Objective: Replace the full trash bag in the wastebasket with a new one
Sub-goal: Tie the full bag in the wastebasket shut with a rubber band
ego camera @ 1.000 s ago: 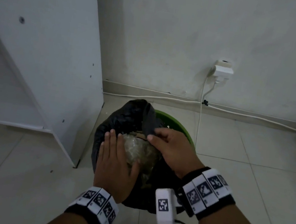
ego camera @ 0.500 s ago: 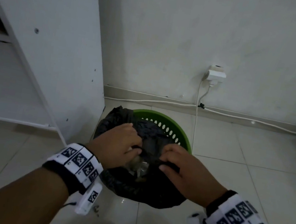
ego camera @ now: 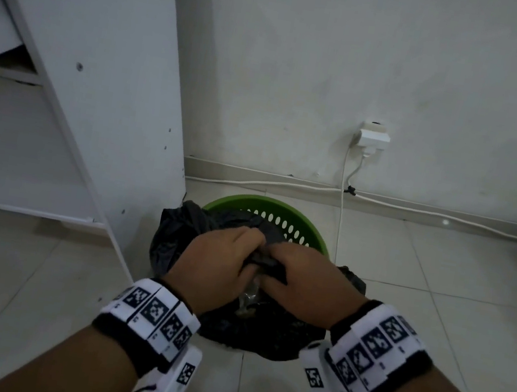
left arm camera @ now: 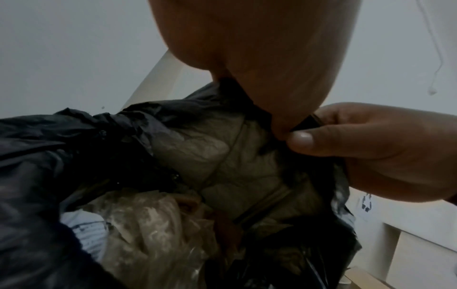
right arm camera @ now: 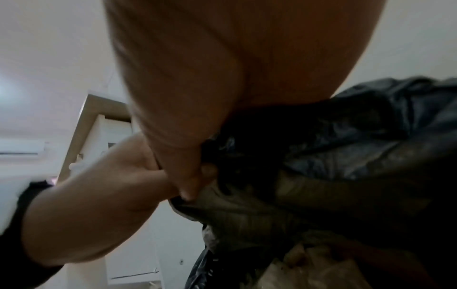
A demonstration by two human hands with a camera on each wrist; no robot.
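Observation:
A full black trash bag [ego camera: 262, 332] sits in a green perforated wastebasket [ego camera: 269, 206] on the tiled floor. Both hands meet over the bag's mouth. My left hand [ego camera: 227, 258] grips gathered black plastic from the left, and my right hand [ego camera: 298, 276] pinches the plastic from the right. In the left wrist view the black bag [left arm camera: 61, 148] is bunched, with crumpled clear plastic waste [left arm camera: 148, 224] showing in the opening, and the right hand [left arm camera: 371, 148] pinches a fold. In the right wrist view the bag [right arm camera: 358, 148] is drawn up under the palm beside the left hand [right arm camera: 111, 195].
A white cabinet [ego camera: 82, 83] stands close on the basket's left. The wall behind carries a socket with a plug [ego camera: 374, 139] and a white cable [ego camera: 450, 216] along the skirting. Tiled floor [ego camera: 454, 294] stretches to the right.
The left hand went from lying flat on the waste to gripping the bag's edge. Both hands have drawn the black plastic together over the opening, and the view has tilted upward.

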